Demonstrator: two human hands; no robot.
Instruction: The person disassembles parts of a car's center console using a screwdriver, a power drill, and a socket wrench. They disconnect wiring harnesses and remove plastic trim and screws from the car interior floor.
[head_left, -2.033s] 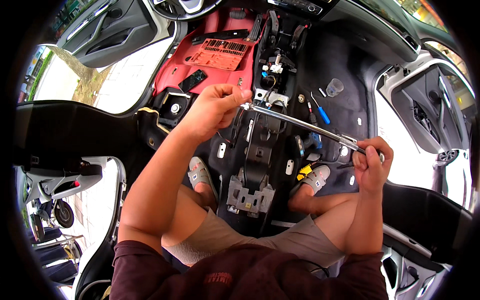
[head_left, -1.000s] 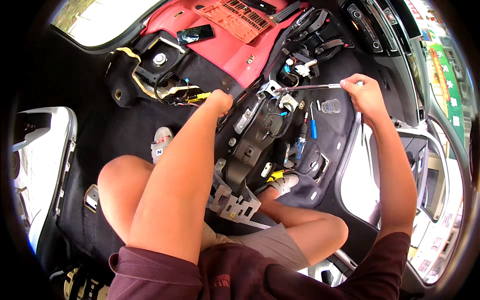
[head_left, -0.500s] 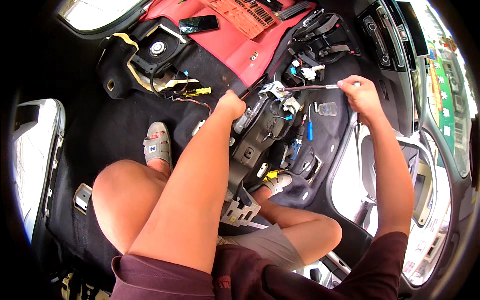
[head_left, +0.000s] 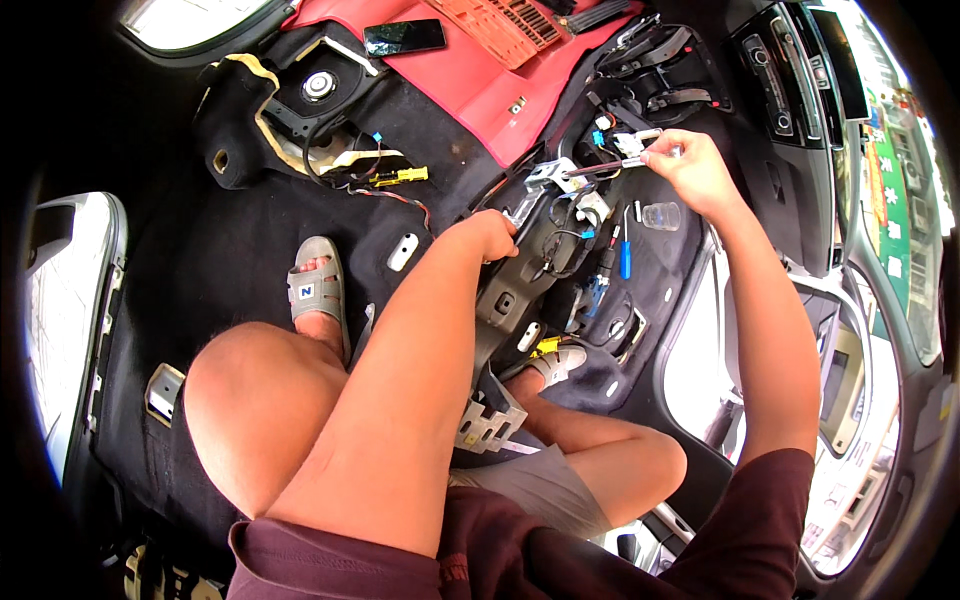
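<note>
My right hand [head_left: 690, 170] pinches the end of a long slim metal rod tool [head_left: 603, 168]. The rod's far end meets a silver metal bracket [head_left: 548, 178] at the front of the bare centre console frame [head_left: 508, 290]. My left hand [head_left: 485, 237] is closed at the left side of that frame, by a silver part [head_left: 522, 208]; its fingertips are largely hidden. Loose wiring with connectors [head_left: 565, 235] hangs on the frame. To its right lie a blue-handled screwdriver [head_left: 626, 260] and a small clear cup [head_left: 661, 216].
A speaker in a black trim piece [head_left: 319, 87] lies at the upper left, near a yellow connector [head_left: 402, 176]. On a red mat [head_left: 475, 105] are a phone [head_left: 404, 37] and an orange tool case [head_left: 495, 28]. The dashboard [head_left: 775, 85] rises at the right. My sandalled feet flank the console.
My right hand has moved left, closer to the bracket, with the rod. My left hand has shifted right and slightly down along the frame, uncovering a white oval piece on the floor.
</note>
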